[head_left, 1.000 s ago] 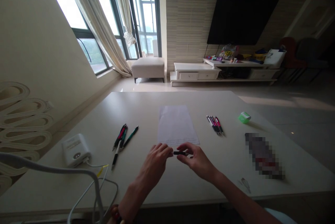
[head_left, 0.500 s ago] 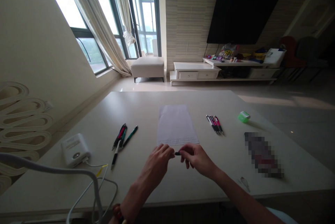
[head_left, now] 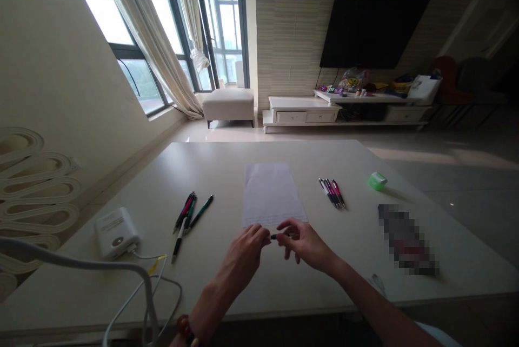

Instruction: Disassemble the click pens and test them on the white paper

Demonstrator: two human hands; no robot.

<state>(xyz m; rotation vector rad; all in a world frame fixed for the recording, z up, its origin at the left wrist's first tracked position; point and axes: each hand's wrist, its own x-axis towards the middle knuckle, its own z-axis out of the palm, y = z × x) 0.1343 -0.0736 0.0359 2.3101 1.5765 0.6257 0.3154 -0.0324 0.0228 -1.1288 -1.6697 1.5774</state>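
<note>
My left hand (head_left: 245, 258) and my right hand (head_left: 306, 244) meet just above the table, both pinching a small dark pen (head_left: 279, 237) held level between their fingertips. Most of the pen is hidden inside the fingers. Directly beyond the hands lies a white sheet of paper (head_left: 271, 193) on the pale table (head_left: 227, 168). A loose group of several pens (head_left: 188, 214) lies to the left of my left hand. A second bunch of pink and dark pens (head_left: 332, 192) lies to the right of the paper.
A white box-shaped device (head_left: 115, 231) with cables (head_left: 154, 277) sits at the table's left front. A small green object (head_left: 377, 181) and a blurred-out item (head_left: 407, 239) lie on the right. A thin metal piece (head_left: 379, 282) rests near the front right edge.
The hands have closed in on each other, so less of the dark pen shows between them than a second ago. Nothing else on the table moved.
</note>
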